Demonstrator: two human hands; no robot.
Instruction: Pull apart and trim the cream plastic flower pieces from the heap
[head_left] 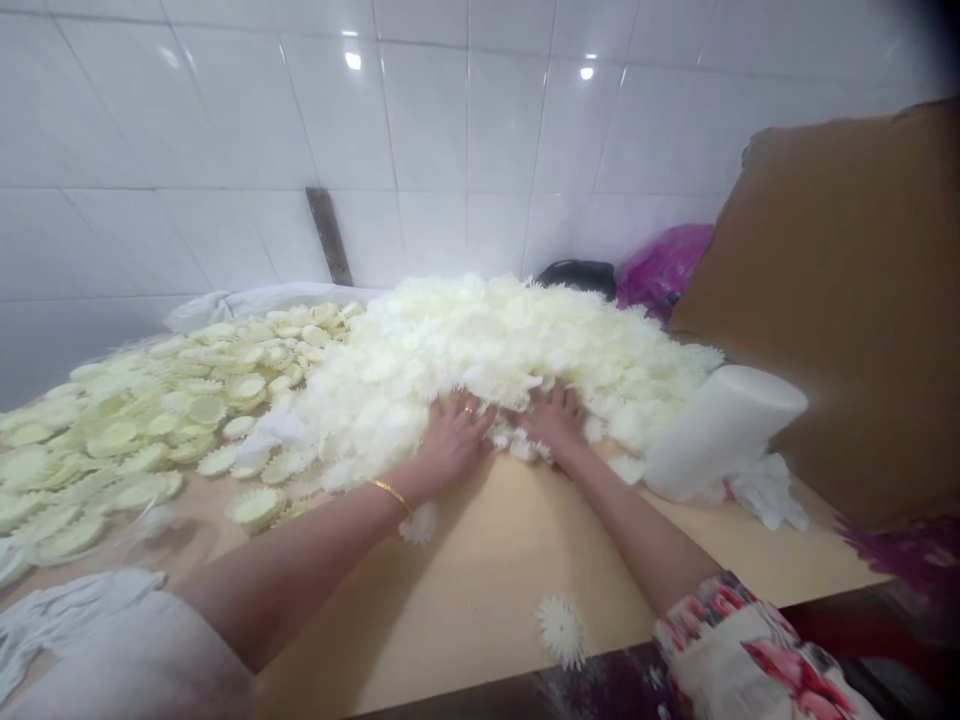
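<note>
A big heap of white, daisy-like pieces with toothed edges (pixel 480 340) covers the back of the wooden table (pixel 480 570). Against its front edge lies my left hand (pixel 452 445), fingers spread, with a ring and a gold bangle. Just to the right, my right hand (pixel 553 422) also has its fingers apart, the tips partly sunk among the pieces. A few white pieces sit on the table between my hands. One loose white piece (pixel 561 632) rests at the table's front edge, and another (pixel 418 522) lies below my left wrist.
Thicker cream scalloped discs (pixel 127 450) spread over the left side. To the right lie a white cylindrical roll (pixel 720 430) and a large cardboard box (pixel 840 300). Behind are a magenta bag (pixel 664 265), a black item (pixel 577 276) and a tiled wall. White cloth (pixel 75 615) lies front left.
</note>
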